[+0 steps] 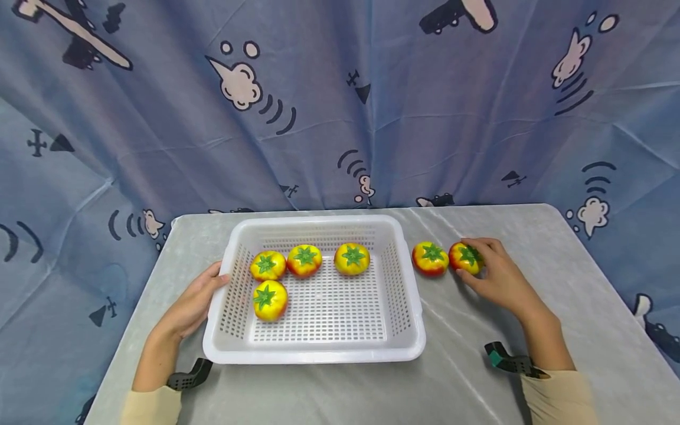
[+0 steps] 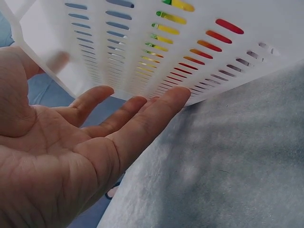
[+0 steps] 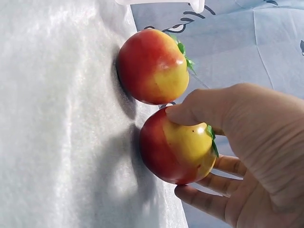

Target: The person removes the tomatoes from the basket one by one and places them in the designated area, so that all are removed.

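A white plastic basket (image 1: pixel 319 356) with slotted walls stands on the table, holding several red-and-yellow tomatoes with green leafy tops, one of them a tomato (image 1: pixel 352 259) near its back wall. My left hand (image 1: pixel 198 301) grips the basket's left side, thumb over the rim; in the left wrist view the fingers (image 2: pixel 142 126) lie along the outer wall. Right of the basket, my right hand (image 1: pixel 498 276) holds a tomato (image 3: pixel 178 147) between thumb and fingers. Another tomato (image 1: pixel 430 258) sits just left of it, close beside the held one.
A grey cloth (image 1: pixel 457 366) covers the table. Behind it hangs a blue curtain (image 1: pixel 319 130) with printed airplanes and clouds, reaching down to the table's back edge. Dark bands (image 1: pixel 191 376) with mounts are worn on both wrists.
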Tool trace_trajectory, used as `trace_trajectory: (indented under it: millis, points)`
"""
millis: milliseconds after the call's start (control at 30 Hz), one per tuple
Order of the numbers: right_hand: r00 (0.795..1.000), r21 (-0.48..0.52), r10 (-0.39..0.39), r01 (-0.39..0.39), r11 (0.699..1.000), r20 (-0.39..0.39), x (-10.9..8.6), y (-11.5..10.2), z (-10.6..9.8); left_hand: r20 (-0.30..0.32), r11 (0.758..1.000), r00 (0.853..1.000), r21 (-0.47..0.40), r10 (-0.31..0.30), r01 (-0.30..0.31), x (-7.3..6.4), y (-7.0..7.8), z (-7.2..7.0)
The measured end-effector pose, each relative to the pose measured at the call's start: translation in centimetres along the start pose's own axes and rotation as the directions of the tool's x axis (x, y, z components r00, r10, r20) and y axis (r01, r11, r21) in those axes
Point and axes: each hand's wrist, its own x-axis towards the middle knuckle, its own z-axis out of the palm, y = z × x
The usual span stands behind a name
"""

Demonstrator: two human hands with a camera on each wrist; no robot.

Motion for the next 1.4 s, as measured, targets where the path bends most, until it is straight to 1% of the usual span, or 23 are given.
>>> trace_trajectory:
  millis: [233, 400, 667, 1067, 1400]
  points:
    - [1.000, -0.009, 0.001, -0.001, 1.000, 0.023, 0.1, -0.1, 0.3, -0.007, 1.000, 1.000, -0.001, -0.014, 0.014, 0.0, 0.0, 0.1]
    - [0.999, -0.018, 0.009, -0.008, 1.000, 0.032, 0.1, -0.4, 0.4, 0.002, 1.000, 1.000, 0.001, -0.003, 0.003, 0.0, 0.0, 0.0]
    - [0.998, -0.029, 0.029, -0.027, 0.999, 0.051, 0.1, -0.7, 0.2, -0.008, 1.000, 1.000, -0.003, -0.028, 0.028, -0.1, 0.1, 0.0]
    - [1.000, -0.015, 0.007, -0.007, 1.000, 0.019, 0.1, -0.7, 0.2, 0.011, 1.000, 1.000, -0.002, 0.001, -0.001, -0.2, 0.2, 0.0]
    - [0.999, -0.036, 0.040, -0.039, 0.999, 0.019, -0.2, -1.0, -0.3, 0.018, 1.000, 1.000, -0.002, -0.004, 0.004, -0.3, 0.2, 0.0]
